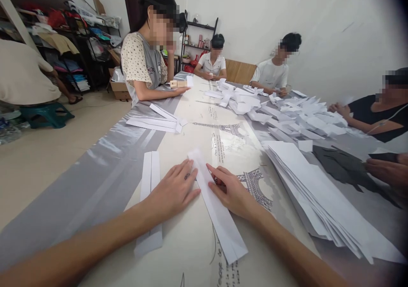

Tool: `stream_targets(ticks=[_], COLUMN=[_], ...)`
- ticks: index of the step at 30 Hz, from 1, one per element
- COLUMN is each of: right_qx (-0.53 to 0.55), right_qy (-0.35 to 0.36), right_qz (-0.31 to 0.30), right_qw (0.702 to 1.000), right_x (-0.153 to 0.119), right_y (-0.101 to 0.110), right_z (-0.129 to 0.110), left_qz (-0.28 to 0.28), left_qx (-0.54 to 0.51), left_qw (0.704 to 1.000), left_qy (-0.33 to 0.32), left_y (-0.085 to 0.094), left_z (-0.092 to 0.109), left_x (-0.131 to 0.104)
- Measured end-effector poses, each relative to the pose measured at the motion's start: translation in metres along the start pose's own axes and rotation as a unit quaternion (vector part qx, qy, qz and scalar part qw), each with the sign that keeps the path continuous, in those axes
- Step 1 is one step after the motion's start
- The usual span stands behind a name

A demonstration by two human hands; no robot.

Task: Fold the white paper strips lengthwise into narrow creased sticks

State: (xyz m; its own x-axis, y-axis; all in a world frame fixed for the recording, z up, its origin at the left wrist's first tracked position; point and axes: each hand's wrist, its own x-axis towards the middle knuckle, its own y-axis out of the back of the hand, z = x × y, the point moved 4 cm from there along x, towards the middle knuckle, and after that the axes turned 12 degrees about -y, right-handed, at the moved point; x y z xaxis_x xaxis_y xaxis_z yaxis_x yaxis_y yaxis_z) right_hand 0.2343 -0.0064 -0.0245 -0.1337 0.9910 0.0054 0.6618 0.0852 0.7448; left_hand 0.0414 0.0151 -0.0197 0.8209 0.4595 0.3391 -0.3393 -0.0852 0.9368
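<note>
A folded white paper strip [219, 210] lies slantwise on the table in front of me. My left hand [175, 185] rests flat, palm down, along the strip's left edge, its fingertips and thumb touching or close to the paper. On the right edge is my right hand [234, 191], index finger and thumb apart with their tips at the paper, other fingers curled and partly hidden. Another folded strip [149, 172] lies to the left, partly covered by my left wrist. A thick stack of long white papers [321, 198] fans out to the right.
The table cover [178, 151] has Eiffel Tower drawings. Loose strips [156, 123] lie further off at left, and a pile of folded paper pieces [299, 113] at right. Several people sit around the table; one hand [181, 91] holds a small wooden block [177, 84]. Dark material [347, 164] lies right.
</note>
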Motion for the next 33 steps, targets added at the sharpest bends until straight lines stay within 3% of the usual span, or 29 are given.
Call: stream_targets(ticks=[4,9,14,21,25,33], right_qx=[0.006,0.032,0.023,-0.056,-0.118,-0.155], right_qy=[0.010,-0.012,0.047,0.105,0.133,0.149], right_qz=[0.008,0.013,0.008,-0.022,0.001,0.026], right_qw=[1.000,0.999,0.999,0.993,0.984,0.976], right_x=[-0.002,-0.005,-0.006,-0.006,-0.008,-0.009], right_y=[0.000,0.002,-0.002,-0.012,-0.017,-0.022], right_z=[-0.002,-0.005,-0.013,-0.019,-0.020,-0.019], left_qz=[-0.036,-0.016,-0.010,-0.017,-0.025,0.010], left_qx=[0.024,0.026,0.007,-0.032,-0.051,0.028], left_qw=[0.999,0.999,0.998,0.994,0.996,0.994], left_qy=[-0.025,-0.036,-0.059,-0.102,-0.070,-0.103], left_y=[-0.005,0.004,0.005,0.014,0.018,0.012], left_z=[0.001,0.003,0.001,-0.017,-0.027,-0.024], left_x=[-0.002,0.001,0.002,0.002,0.002,0.004])
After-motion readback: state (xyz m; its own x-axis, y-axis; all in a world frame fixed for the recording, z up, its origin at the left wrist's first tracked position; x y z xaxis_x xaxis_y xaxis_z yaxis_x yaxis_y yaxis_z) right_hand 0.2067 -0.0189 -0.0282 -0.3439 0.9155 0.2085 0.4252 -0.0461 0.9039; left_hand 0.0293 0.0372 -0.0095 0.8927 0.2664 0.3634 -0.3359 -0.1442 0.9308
